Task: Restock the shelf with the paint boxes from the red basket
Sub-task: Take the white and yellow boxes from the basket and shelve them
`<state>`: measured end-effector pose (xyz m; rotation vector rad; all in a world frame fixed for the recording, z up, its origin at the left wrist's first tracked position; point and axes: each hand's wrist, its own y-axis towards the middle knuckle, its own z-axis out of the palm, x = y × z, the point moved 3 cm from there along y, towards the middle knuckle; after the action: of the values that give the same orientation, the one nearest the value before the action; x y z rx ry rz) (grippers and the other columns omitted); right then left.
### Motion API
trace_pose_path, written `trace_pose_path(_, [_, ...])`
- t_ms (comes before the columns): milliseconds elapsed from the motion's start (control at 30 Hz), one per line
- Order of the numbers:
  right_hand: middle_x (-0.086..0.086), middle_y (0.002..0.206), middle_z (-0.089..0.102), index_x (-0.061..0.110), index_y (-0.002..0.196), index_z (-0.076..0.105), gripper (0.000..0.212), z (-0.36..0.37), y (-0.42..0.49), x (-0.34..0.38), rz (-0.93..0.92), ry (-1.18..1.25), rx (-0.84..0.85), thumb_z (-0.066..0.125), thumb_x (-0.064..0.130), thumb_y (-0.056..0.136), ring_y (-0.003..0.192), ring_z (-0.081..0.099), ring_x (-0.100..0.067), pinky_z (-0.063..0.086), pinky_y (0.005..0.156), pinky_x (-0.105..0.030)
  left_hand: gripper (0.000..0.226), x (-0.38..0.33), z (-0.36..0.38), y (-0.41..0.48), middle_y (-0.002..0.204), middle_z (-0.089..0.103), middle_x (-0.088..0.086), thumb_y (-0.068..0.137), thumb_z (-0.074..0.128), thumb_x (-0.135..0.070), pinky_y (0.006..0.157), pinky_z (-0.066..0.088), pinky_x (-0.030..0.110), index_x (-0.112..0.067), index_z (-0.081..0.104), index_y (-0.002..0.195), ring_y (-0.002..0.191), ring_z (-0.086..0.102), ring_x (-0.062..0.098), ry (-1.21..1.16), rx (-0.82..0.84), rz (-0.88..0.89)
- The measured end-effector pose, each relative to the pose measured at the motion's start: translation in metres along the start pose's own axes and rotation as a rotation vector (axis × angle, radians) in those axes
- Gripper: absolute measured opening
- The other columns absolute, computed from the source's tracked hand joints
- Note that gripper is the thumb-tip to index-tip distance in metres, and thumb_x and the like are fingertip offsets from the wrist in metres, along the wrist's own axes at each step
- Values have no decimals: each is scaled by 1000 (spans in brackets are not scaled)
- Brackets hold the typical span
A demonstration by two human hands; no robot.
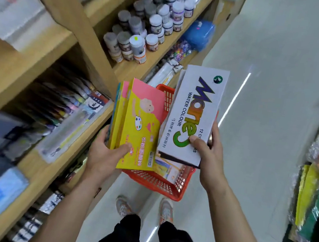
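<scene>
My left hand (105, 152) grips a stack of yellow-and-pink paint boxes (140, 122) by their lower end, held upright above the red basket (158, 181). My right hand (209, 153) holds white "Marie's water colour" paint boxes (194, 113), thumb on the top one, with at least one more box beneath it. The basket stands on the floor below both hands, and more boxes (168, 167) lie inside it. The wooden shelf (83, 137) is to the left of my left hand.
The wooden shelving on the left carries packaged pens and brushes (61, 104), and paint jars (146, 27) on a higher board. A blue bag (199, 34) sits further along. Another rack with coloured packs (317, 182) stands on the right. A pale floor aisle (264, 134) runs ahead; my feet are below.
</scene>
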<state>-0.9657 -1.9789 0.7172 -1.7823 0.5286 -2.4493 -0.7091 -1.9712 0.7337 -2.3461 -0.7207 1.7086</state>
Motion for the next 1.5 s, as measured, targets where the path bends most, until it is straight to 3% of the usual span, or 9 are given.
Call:
trace_pose_path(167, [-11,118,77,25,145,50,68,27,-30,50,-6,18,150,69,7,83,99,77,-36,63,76,-42,60,-40,-47,-65,94,62,-27,85,74,-1,54,43,0,-15,51,139,67,57,-28,-95,-97,96])
trace_pose_path(300, [-8,114,79,26,139,56,58,52,-55,85,-23,31,243,69,4,86,96,78,-33,64,73,-39,57,-58,-86,-114,74,69,-39,82,75,2,54,48,7,-34,53,119,71,65,-18,-135,-145,168])
trace_pose_path(533, [-4,117,78,29,142,55,57,106,-102,118,-55,43,399,64,4,91,100,77,-32,63,80,-47,92,-72,-169,-173,114,74,-18,52,86,-40,86,55,33,-26,54,138,110,68,9,-242,-314,296])
trace_pose_path(767, [-5,114,79,25,144,54,68,196,-150,121,-16,53,586,71,13,79,92,79,-28,63,64,-35,45,-49,-259,-203,90,75,-27,75,83,-9,86,54,35,-35,65,106,87,70,-4,-356,-494,305])
trace_pose_path(867, [-5,116,79,28,140,58,53,242,-162,114,11,13,629,66,8,91,92,79,-26,63,66,-37,40,-34,-296,-212,72,71,-33,84,72,0,64,54,17,-36,61,97,67,67,-12,-398,-554,295])
trace_pose_path(1033, [-6,114,79,26,128,63,36,315,-166,97,92,-69,684,64,15,94,91,78,-25,60,80,-44,28,-8,-352,-208,95,75,-10,86,74,-8,53,50,13,-26,66,105,65,72,-1,-426,-621,234])
trace_pose_path(1133, [-7,112,80,22,127,64,36,351,-150,89,164,-181,701,66,26,92,90,77,-26,61,70,-37,25,-1,-374,-193,80,76,-13,85,75,-9,50,50,15,-22,68,106,58,71,2,-456,-651,183])
trace_pose_path(1233, [-10,116,78,22,134,63,47,379,-126,83,211,-270,735,67,31,88,101,75,-33,60,82,-44,19,0,-385,-172,67,75,-18,85,75,-13,51,49,17,-25,67,97,57,71,2,-472,-652,152])
trace_pose_path(1500, [-11,93,82,16,100,75,22,428,-66,90,314,-464,753,67,34,89,78,76,-30,56,83,-39,16,-16,-387,-117,76,79,-1,86,72,-19,58,50,24,-14,72,101,62,73,12,-533,-624,28])
